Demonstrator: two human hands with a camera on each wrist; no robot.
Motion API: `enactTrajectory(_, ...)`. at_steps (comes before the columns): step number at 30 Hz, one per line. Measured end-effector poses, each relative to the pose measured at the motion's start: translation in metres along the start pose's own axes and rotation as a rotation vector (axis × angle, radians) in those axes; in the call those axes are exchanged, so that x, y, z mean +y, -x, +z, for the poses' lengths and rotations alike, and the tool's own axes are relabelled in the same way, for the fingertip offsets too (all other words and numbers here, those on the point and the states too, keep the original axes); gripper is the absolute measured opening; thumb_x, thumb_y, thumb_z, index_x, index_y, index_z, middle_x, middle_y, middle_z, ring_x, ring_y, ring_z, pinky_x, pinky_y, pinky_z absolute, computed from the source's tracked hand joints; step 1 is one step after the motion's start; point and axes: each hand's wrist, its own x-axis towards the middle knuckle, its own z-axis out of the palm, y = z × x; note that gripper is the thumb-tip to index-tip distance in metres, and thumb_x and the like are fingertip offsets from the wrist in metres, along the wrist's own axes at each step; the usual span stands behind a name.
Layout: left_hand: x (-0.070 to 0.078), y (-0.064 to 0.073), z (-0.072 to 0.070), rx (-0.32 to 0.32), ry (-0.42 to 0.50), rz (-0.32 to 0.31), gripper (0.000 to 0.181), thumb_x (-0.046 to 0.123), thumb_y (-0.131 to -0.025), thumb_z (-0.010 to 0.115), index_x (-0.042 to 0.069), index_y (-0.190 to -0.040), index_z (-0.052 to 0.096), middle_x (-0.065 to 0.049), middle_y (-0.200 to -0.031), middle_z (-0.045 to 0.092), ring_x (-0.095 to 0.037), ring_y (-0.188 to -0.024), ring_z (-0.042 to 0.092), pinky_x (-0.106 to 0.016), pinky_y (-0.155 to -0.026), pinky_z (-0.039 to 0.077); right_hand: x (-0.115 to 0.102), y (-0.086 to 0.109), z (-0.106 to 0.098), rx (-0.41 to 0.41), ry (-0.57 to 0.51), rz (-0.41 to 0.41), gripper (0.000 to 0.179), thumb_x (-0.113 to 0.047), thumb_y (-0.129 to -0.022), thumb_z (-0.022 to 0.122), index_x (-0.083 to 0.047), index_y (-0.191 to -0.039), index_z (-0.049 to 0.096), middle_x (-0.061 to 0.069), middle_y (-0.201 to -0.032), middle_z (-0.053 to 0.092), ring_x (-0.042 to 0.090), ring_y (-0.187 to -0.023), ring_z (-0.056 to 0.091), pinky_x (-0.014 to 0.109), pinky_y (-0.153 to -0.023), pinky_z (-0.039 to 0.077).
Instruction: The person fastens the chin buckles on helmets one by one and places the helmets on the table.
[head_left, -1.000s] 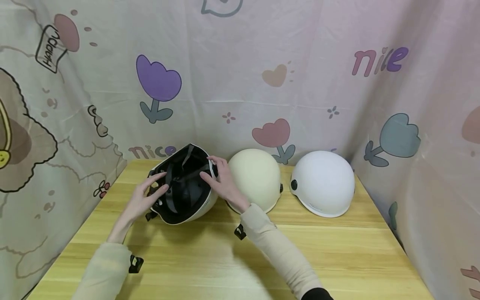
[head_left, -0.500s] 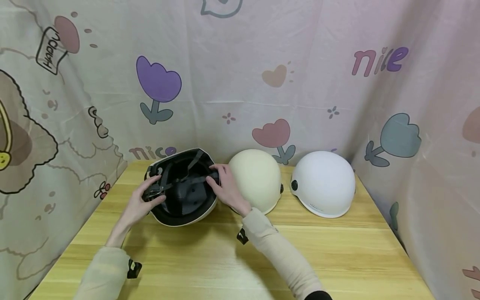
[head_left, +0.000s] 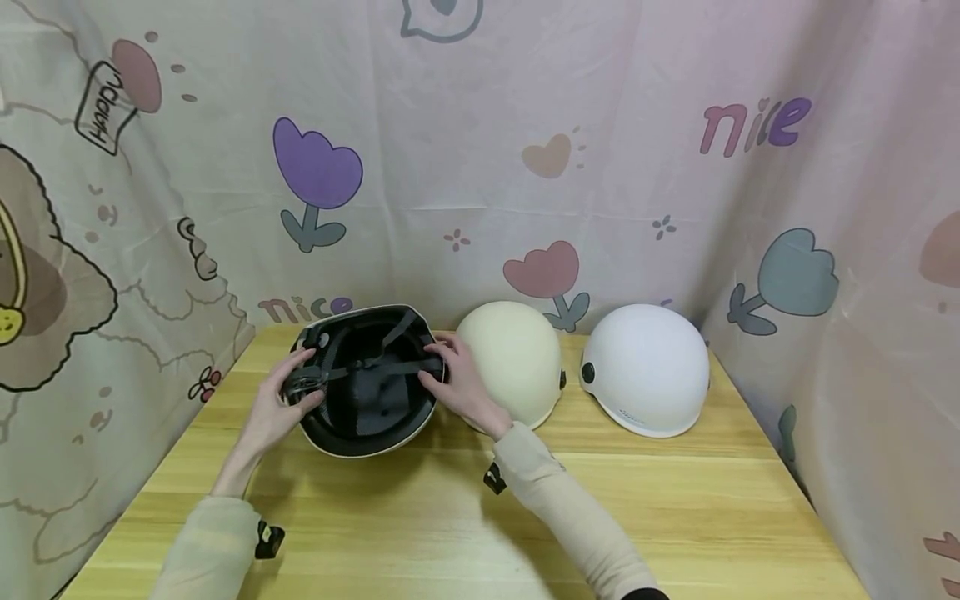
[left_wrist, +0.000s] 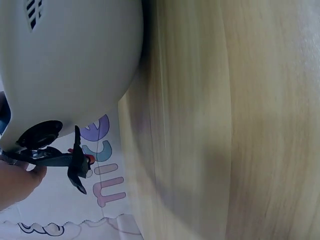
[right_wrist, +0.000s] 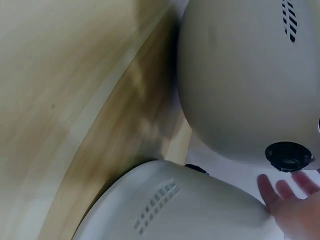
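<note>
An upturned helmet (head_left: 367,392) sits at the back left in the head view, its black padded inside and crossing straps facing me. Its pale outer shell (left_wrist: 70,60) fills the upper left of the left wrist view, with a black round fitting and a dangling black clip. My left hand (head_left: 273,408) grips the helmet's left side, thumb and fingers at the rim. On the opposite rim, my right hand (head_left: 463,379) holds the edge between thumb and fingers. In the right wrist view, right-hand fingers (right_wrist: 285,192) are close by a black round fitting.
A cream helmet (head_left: 513,358) stands dome up just right of the held one, behind the right hand. Farther right is a white helmet (head_left: 647,367), also dome up. All are on a wooden table (head_left: 420,517) with a printed curtain (head_left: 450,150) behind.
The helmet has turned and tipped between the hands, from steeply slanted to nearly level, its opening facing up more. The right hand has shifted slightly right and down with its rim.
</note>
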Motion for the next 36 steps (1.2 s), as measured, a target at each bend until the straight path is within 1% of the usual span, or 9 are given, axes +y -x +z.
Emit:
enactTrajectory(2, 0.0, 0.0, 0.001, 0.012, 0.007, -0.001, 0.066, -0.003, -0.088, 0.07, -0.004, -0.148, 0.043, -0.032, -0.158, 0.031, -0.054, -0.147, 0.023, -0.011, -0.115, 0.022, 0.002, 0.001, -0.001, 0.014, 0.033, -0.038, 0.038, -0.018, -0.091, 0.07, 0.003, -0.122, 0.066, 0.024, -0.144, 0.051, 0.038, -0.133, 0.048, 0.051, -0.112, 0.041)
enactTrajectory(4, 0.001, 0.0, 0.001, 0.022, 0.013, -0.014, 0.067, -0.002, -0.089, 0.07, -0.004, -0.149, 0.041, -0.032, -0.158, 0.03, -0.055, -0.146, 0.022, -0.032, -0.125, 0.023, 0.003, 0.003, -0.002, 0.019, 0.065, -0.063, 0.038, -0.018, -0.09, 0.072, 0.005, -0.121, 0.068, 0.023, -0.143, 0.053, 0.037, -0.133, 0.05, 0.05, -0.111, 0.043)
enactTrajectory(6, 0.001, 0.0, 0.001, 0.031, 0.021, -0.039, 0.069, 0.0, -0.09, 0.07, -0.002, -0.151, 0.039, -0.031, -0.159, 0.03, -0.053, -0.146, 0.022, -0.058, -0.123, 0.022, 0.002, 0.005, -0.003, 0.012, 0.078, -0.078, 0.041, -0.019, -0.09, 0.074, 0.006, -0.122, 0.068, 0.021, -0.141, 0.056, 0.036, -0.133, 0.051, 0.048, -0.111, 0.044)
enactTrajectory(8, 0.001, 0.0, 0.0, 0.04, 0.011, -0.065, 0.07, 0.003, -0.091, 0.07, 0.001, -0.153, 0.037, -0.029, -0.158, 0.032, -0.043, -0.143, 0.031, -0.067, -0.114, 0.027, 0.001, 0.007, -0.004, 0.008, 0.084, -0.092, 0.043, -0.02, -0.09, 0.074, 0.007, -0.123, 0.067, 0.019, -0.138, 0.06, 0.035, -0.131, 0.053, 0.047, -0.111, 0.045)
enactTrajectory(11, 0.0, 0.001, 0.0, 0.053, -0.007, -0.086, 0.068, 0.008, -0.094, 0.069, 0.004, -0.154, 0.037, -0.028, -0.148, 0.046, -0.012, -0.124, 0.05, -0.037, -0.108, 0.042, 0.001, 0.009, -0.005, 0.011, 0.095, -0.114, 0.045, -0.02, -0.09, 0.075, 0.008, -0.123, 0.067, 0.019, -0.132, 0.063, 0.033, -0.128, 0.056, 0.045, -0.11, 0.046)
enactTrajectory(14, -0.002, 0.002, -0.001, 0.067, -0.005, -0.095, 0.066, 0.011, -0.096, 0.068, 0.004, -0.154, 0.038, -0.019, -0.136, 0.056, 0.015, -0.101, 0.051, -0.009, -0.086, 0.042, 0.003, 0.012, -0.006, 0.021, 0.102, -0.12, 0.045, -0.021, -0.09, 0.075, 0.007, -0.124, 0.067, 0.02, -0.13, 0.065, 0.033, -0.128, 0.057, 0.045, -0.109, 0.047)
enactTrajectory(21, -0.005, 0.003, -0.002, 0.068, 0.061, -0.096, 0.063, 0.01, -0.097, 0.066, -0.001, -0.153, 0.037, -0.026, -0.153, 0.043, 0.025, -0.103, 0.049, -0.002, -0.081, 0.045, 0.007, 0.016, -0.007, 0.027, 0.076, -0.113, 0.041, -0.021, -0.091, 0.074, 0.006, -0.122, 0.069, 0.022, -0.128, 0.066, 0.038, -0.129, 0.057, 0.047, -0.111, 0.047)
enactTrajectory(31, -0.002, 0.002, -0.004, 0.037, 0.038, -0.157, 0.063, 0.019, -0.1, 0.064, 0.0, -0.153, 0.038, -0.03, -0.15, 0.046, 0.024, -0.111, 0.046, 0.002, -0.086, 0.039, 0.008, 0.023, -0.014, 0.038, 0.018, -0.081, 0.03, -0.019, -0.091, 0.074, 0.001, -0.114, 0.073, 0.022, -0.126, 0.068, 0.037, -0.128, 0.059, 0.049, -0.11, 0.047)
enactTrajectory(36, 0.002, 0.004, -0.006, 0.014, 0.01, -0.181, 0.063, 0.024, -0.101, 0.062, 0.001, -0.154, 0.037, -0.027, -0.152, 0.045, -0.014, -0.139, 0.049, 0.003, -0.093, 0.037, 0.008, 0.025, -0.018, 0.032, 0.001, -0.082, 0.027, -0.019, -0.091, 0.075, -0.002, -0.111, 0.075, 0.02, -0.122, 0.071, 0.037, -0.126, 0.06, 0.05, -0.109, 0.047)
